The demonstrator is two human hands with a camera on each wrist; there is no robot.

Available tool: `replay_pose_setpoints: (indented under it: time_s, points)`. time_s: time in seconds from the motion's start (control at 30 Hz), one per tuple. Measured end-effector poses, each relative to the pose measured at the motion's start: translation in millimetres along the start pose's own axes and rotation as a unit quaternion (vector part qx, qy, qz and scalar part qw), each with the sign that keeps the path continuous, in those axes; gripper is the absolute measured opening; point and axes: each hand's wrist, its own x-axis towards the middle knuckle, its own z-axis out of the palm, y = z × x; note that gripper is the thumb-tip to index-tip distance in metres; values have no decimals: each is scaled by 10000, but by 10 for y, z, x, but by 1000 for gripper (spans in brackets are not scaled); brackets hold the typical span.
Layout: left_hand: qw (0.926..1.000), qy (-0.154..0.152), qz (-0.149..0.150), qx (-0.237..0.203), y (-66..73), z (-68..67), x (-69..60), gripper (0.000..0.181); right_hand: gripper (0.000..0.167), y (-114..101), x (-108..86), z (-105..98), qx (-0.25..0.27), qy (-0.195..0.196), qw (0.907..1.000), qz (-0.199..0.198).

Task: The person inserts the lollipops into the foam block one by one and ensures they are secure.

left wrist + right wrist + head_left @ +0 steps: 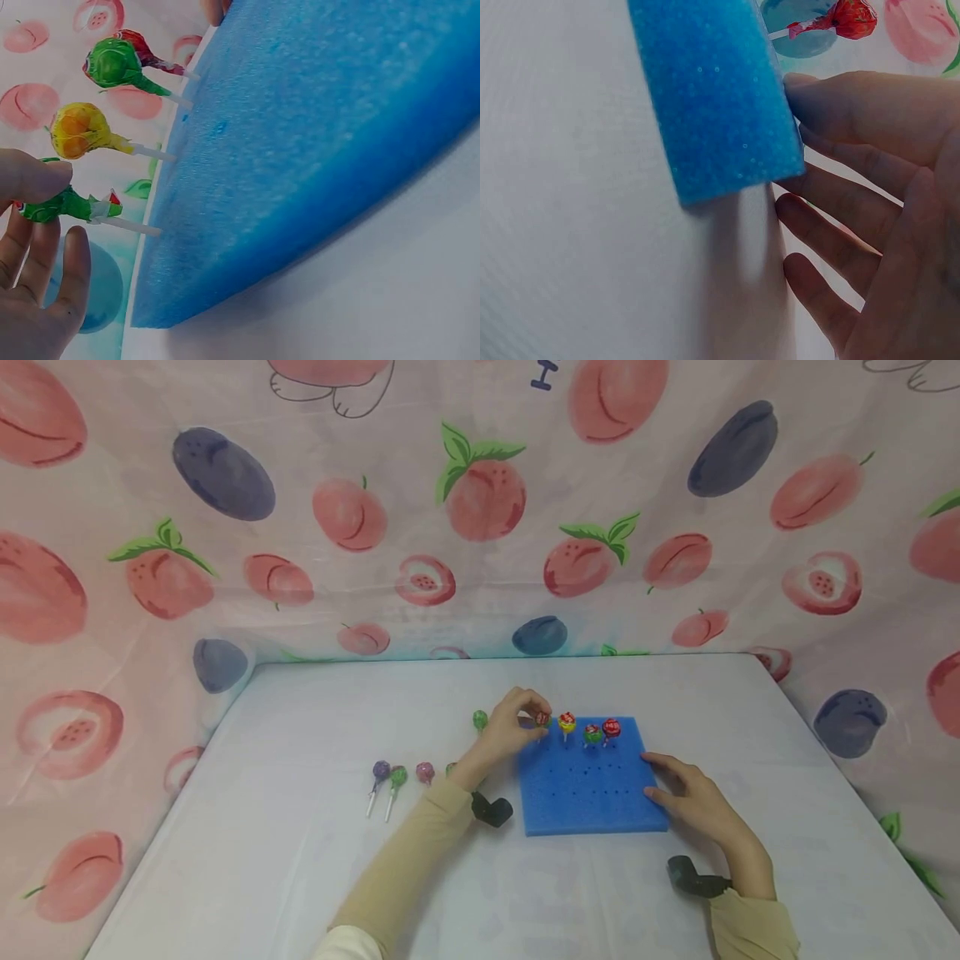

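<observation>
A blue foam board (592, 817) with rows of small holes lies on the table. My left hand (510, 724) pinches a green lollipop (75, 204) by its wrapped head at the board's far left. In the left wrist view, the white stick's lower end meets the foam; how deep it sits I cannot tell. Standing in the far row are a yellow lollipop (566, 724), a green-and-red lollipop (592, 734) and a red lollipop (611, 727). My right hand (697, 797) rests against the board's right edge (727, 112), thumb and fingers spread and fairly straight.
Left of the board, a purple lollipop (381, 770), a green lollipop (397, 775) and a pink lollipop (425, 772) lie on the white table (247, 860). Another green lollipop (480, 719) lies farther back. My left forearm partly covers one more (451, 768). A fruit-print cloth (480, 585) hangs behind.
</observation>
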Motion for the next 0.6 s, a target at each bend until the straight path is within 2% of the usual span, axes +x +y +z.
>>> replay_pose_setpoints:
  time_s: [0.3, 0.6]
  points:
    - [9998, 162, 61, 59, -15, 45, -41, 25, 60, -17, -8, -18, 88, -43, 10000, -7]
    - [9992, 359, -163, 11, -1, 64, -83, 25, 59, -21, -2, -17, 105, -43, 9999, -29]
